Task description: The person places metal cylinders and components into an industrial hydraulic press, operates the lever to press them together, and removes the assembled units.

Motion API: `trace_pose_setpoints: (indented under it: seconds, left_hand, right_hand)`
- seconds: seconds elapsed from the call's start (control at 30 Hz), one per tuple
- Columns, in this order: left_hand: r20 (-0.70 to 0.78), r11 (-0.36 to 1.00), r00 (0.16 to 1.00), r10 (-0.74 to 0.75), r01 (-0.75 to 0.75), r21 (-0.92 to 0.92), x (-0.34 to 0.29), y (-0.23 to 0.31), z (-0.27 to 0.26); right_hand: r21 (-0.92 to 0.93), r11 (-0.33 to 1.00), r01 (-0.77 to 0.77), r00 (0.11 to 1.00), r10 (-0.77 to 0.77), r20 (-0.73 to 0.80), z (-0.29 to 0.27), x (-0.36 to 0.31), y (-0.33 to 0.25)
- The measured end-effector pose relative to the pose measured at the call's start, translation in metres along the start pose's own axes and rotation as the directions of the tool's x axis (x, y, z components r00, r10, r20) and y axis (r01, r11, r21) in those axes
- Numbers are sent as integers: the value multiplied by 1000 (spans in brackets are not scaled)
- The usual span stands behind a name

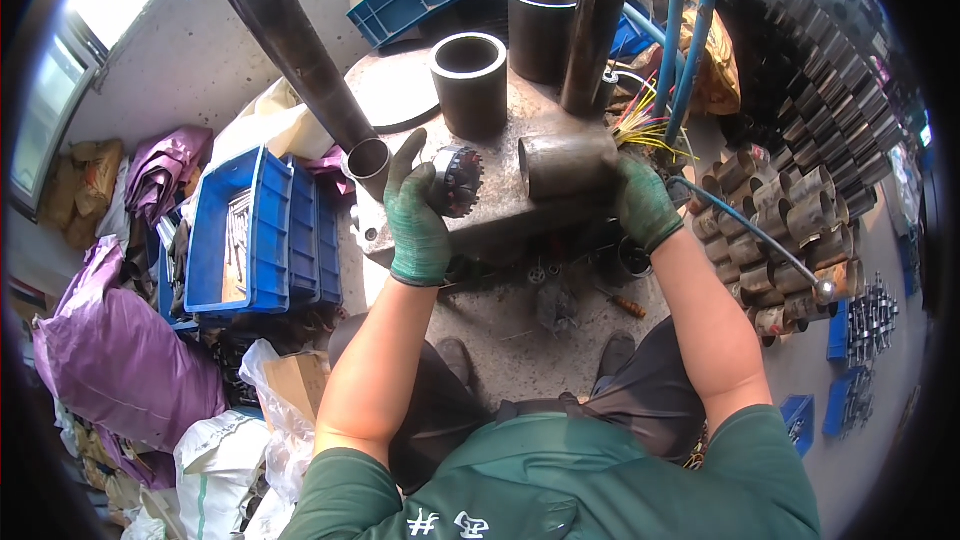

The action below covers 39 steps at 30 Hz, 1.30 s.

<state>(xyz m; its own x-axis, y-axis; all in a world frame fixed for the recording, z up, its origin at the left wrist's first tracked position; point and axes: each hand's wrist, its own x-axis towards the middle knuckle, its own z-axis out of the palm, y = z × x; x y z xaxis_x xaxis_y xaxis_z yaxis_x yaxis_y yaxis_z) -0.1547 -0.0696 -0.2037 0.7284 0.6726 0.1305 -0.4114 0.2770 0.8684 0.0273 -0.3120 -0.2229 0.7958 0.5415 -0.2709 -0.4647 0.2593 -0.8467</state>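
Both my hands wear green and grey gloves. In my left hand (pixel 415 230) is a round metal part with a dark notched rim (pixel 460 183), tilted toward the right, my thumb and fingers round its left side. My right hand (pixel 648 202) grips the right end of a bare metal sleeve (pixel 565 166), which lies on its side over the steel worktable (pixel 495 218). The sleeve's open left end faces the notched part, a small gap between them; some right fingers are hidden behind it. Behind stands a dark metal tube (pixel 470 95), upright. A narrower tube (pixel 368 165) is beside my left fingertips.
Two dark columns (pixel 300 55) (pixel 598 25) rise from the table. Another upright tube (pixel 541 35) stands at the back. Blue hoses (pixel 690 30) and a ball-ended lever (pixel 824 290) are on the right, near stacked sleeves (pixel 775 240). Blue crates (pixel 262 240) and a purple sack (pixel 130 350) sit left.
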Motion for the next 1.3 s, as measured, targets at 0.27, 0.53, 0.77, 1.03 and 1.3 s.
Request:
trace_pose_setpoints:
  seconds: [0.27, 0.53, 0.77, 1.03, 1.3]
  left_hand:
    - [32, 943, 990, -138, 141, -300, -10, 22, 6]
    - [155, 934, 982, -108, 154, -323, -18, 27, 14]
    - [202, 996, 976, 83, -72, -62, -30, 27, 18]
    - [458, 908, 821, 342, -415, 65, -52, 15, 12]
    - [886, 429, 357, 296, -878, 211, -55, 21, 27]
  right_hand:
    - [-245, 929, 276, 938, -316, -143, -4, 5, -4]
    - [-817, -37, 576, 652, -583, 486, 19, -15, -25]
    - [-747, 167, 644, 712, -489, 504, 10, -16, -41]
    - [-423, 905, -35, 906, 208, 370, 50, -89, -13]
    - [-221, 875, -430, 775, 484, 407, 54, -110, 0]
